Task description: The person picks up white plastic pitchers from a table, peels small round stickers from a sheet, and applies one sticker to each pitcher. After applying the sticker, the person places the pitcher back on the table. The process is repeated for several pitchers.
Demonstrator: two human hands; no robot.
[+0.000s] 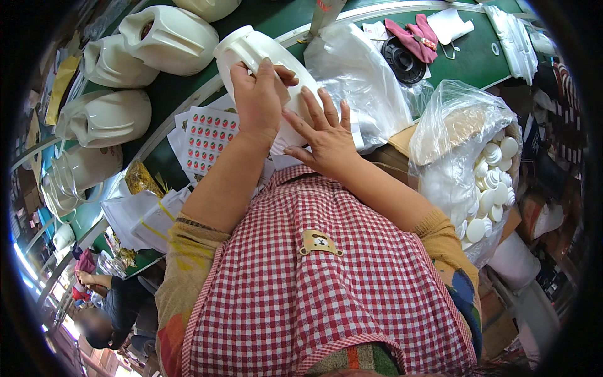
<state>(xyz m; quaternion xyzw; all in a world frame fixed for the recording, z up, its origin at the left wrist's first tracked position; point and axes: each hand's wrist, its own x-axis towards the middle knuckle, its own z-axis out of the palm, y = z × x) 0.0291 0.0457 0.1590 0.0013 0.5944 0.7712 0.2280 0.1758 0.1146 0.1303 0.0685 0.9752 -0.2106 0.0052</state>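
Note:
A cream-white plastic jug body (273,53) with a moulded handle lies tilted at the table edge in front of me. My left hand (259,103) is closed around its handle, the fingers curled through the grip. Against the near side of the jug my right hand (325,135) rests with its fingers spread, touching the surface. Just left of my left forearm lies a sheet of small red-and-green stickers (210,139) on white paper. A clear plastic bag (358,72) is spread out beyond my right hand.
Several similar jug bodies (168,41) line the green table at the left. To my right, a plastic-lined box (449,116) holds many round white lids (487,204). A black round part (402,61) and pink cloth bow (414,38) lie farther back. Another person (116,314) works at lower left.

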